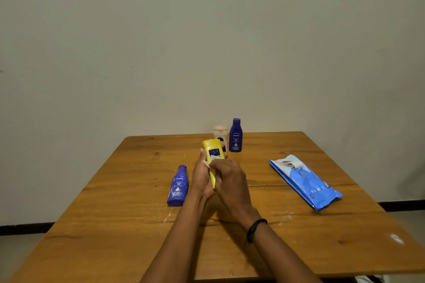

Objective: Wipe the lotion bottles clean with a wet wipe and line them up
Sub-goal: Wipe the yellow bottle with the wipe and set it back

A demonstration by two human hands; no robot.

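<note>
while the left hand (202, 179) grips the yellow bottle (212, 158) from its left side and underneath, fingers curled round the lower half, the right hand (230, 179) is closed on a white wipe (212, 163) and presses it against the bottle's front, just below the dark blue label. the bottle is held tilted above the middle of the wooden table (115, 225), cap end pointing away from the person and slightly left, its base hidden between the palms. a bit of the wipe shows at the left edge of the bottle, between the two hands; the rest is covered by the right fingers. a black band (255, 229) sits on the right wrist. just left of the hands a blue bottle (177, 187) lies flat on the table, label up, cap toward the far edge, apart from the left hand but close to it. at the far edge, near the wall (207, 41), a second blue bottle (235, 135) stands upright, and a pale bottle (220, 136) with a pinkish cap stands just beside it on its left, partly hidden behind the top of the yellow one. to the right, well apart from the hands, a blue wipes pack (303, 181) lies flat at an angle, its flap peeled open at the far end with a wipe showing in the opening. white smears and specks mark the tabletop near the front and at the right corner.
</note>
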